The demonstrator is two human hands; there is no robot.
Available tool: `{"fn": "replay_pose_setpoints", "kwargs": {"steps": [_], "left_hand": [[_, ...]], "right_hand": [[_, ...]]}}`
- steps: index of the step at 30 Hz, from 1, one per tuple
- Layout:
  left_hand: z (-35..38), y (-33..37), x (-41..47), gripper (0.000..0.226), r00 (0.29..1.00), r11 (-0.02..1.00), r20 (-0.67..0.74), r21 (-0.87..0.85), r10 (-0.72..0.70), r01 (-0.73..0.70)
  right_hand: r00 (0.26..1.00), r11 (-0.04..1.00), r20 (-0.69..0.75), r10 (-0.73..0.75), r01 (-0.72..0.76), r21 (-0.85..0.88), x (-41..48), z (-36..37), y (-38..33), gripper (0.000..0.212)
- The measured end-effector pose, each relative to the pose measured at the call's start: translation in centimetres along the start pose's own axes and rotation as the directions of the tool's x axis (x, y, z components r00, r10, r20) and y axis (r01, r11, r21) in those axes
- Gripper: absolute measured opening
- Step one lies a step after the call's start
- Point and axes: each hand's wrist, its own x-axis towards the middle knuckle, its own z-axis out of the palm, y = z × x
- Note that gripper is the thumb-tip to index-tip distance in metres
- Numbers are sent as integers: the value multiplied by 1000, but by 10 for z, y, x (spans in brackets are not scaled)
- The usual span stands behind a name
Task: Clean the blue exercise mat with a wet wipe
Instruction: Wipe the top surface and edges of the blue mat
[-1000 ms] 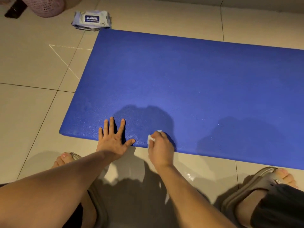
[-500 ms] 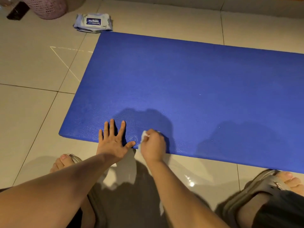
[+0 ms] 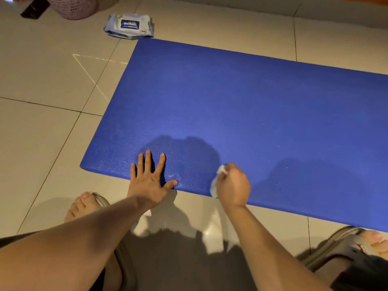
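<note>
We saw the blue mat (image 3: 252, 106) lying flat on the tiled floor (image 3: 42, 143), its right end cut off by the picture's edge, so its full length stayed unknown to us.

The left hand (image 3: 149, 181) lay released and flat on the mat at its near edge, not far from the near left corner. Its fingers were straight and spread, and its heel hung over onto the floor.

The right hand (image 3: 233, 185) was clenched around a white wet wipe (image 3: 219, 172) at the same near edge, to the right of the left hand and apart from it. Most of the wipe was hidden inside the fist. Only crumpled bits showed at the fist's left side, and we could not tell how much of it pressed on the mat.

A pack of wipes (image 3: 129, 25) sat on the floor just beyond the mat's far left corner, its label too blurred to read. A pink basket (image 3: 72, 6) and a dark object (image 3: 34, 7) were cut off at the top, and we could not tell what the dark one was.

The left forearm partly hid a sandalled foot (image 3: 84, 204).
</note>
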Motion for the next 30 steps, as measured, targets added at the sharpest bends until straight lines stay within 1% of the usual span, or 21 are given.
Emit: {"fn": "replay_pose_setpoints", "kwargs": {"steps": [2, 4, 6, 7, 9, 10, 11, 12, 13, 14, 15, 16, 17, 18, 19, 21, 23, 25, 27, 28, 30], "left_hand": [[0, 1, 0, 91, 1000, 1000, 3, -10, -4, 4], [0, 2, 0, 92, 1000, 1000, -10, -29, -8, 8], [-3, 3, 0, 92, 1000, 1000, -10, -17, -12, 12], [-4, 4, -1, 92, 1000, 1000, -2, -7, -14, 14], [-8, 5, -2, 92, 1000, 999, -1, -30, -21, 21], [-10, 6, -3, 93, 999, 998, -31, -59, -18, 17], [-12, 9, -6, 93, 996, 996, -92, -89, 0, -9], [-15, 13, -9, 91, 984, 991, -173, -109, 52, -71], [-16, 20, -13, 86, 957, 980, -258, -109, 136, -169], [-15, 29, -17, 79, 913, 956, -333, -92, 235, -280], [-12, 40, -21, 74, 870, 924, -370, -70, 326, -376], [-8, 53, -25, 73, 844, 893, -354, -49, 404, -448], [-3, 66, -30, 73, 836, 872, -299, -24, 460, -488], [3, 78, -33, 75, 846, 870, -231, 1, 480, -493], [10, 86, -36, 78, 869, 882, -160, 22, 467, -470], [18, 93, -39, 90, 911, 914, -67, 43, 406, -404], [17, 96, -37, 104, 927, 927, -59, 78, 371, -367], [10, 97, -28, 104, 948, 945, -70, 126, 312, -302], [0, 98, -16, 102, 976, 967, -75, 174, 203, -188], [-4, 100, -11, 102, 985, 976, -71, 160, 159, -146], [-10, 107, -5, 107, 990, 992, -74, 32, 123, -121]], "right_hand": [[995, 997, 65, -76, 77, -2, -6, 17, -33, 11], [983, 991, 127, -132, 135, -14, -7, 26, -58, 14], [965, 984, 195, -175, 176, 14, -4, 25, -66, 18], [960, 981, 201, -195, 190, 43, -2, 19, -63, 18], [967, 976, 136, -215, 208, 66, 6, -1, -42, 16], [975, 978, 81, -206, 202, 48, 14, -14, -25, 16], [981, 982, 38, -189, 188, 6, 23, -28, -6, 16], [985, 984, 23, -169, 170, -60, 34, -42, 14, 17], [989, 977, 42, -142, 147, -156, 44, -58, 32, 20], [991, 955, 85, -106, 125, -269, 53, -72, 48, 30], [988, 919, 143, -56, 107, -378, 61, -84, 60, 46], [978, 876, 209, -5, 105, -471, 67, -95, 71, 66], [961, 834, 274, 43, 117, -539, 71, -103, 79, 88], [937, 807, 338, 87, 133, -575, 75, -107, 85, 106], [908, 796, 401, 124, 151, -586, 75, -109, 91, 119], [867, 793, 472, 158, 173, -584, 72, -103, 99, 132], [870, 779, 468, 156, 183, -600, 70, -96, 102, 135], [875, 763, 461, 147, 196, -616, 70, -93, 99, 135], [874, 753, 463, 146, 205, -625, 71, -93, 96, 135], [874, 753, 464, 146, 206, -625, 71, -93, 96, 135], [871, 755, 467, 152, 203, -624, 72, -92, 95, 137]]}}
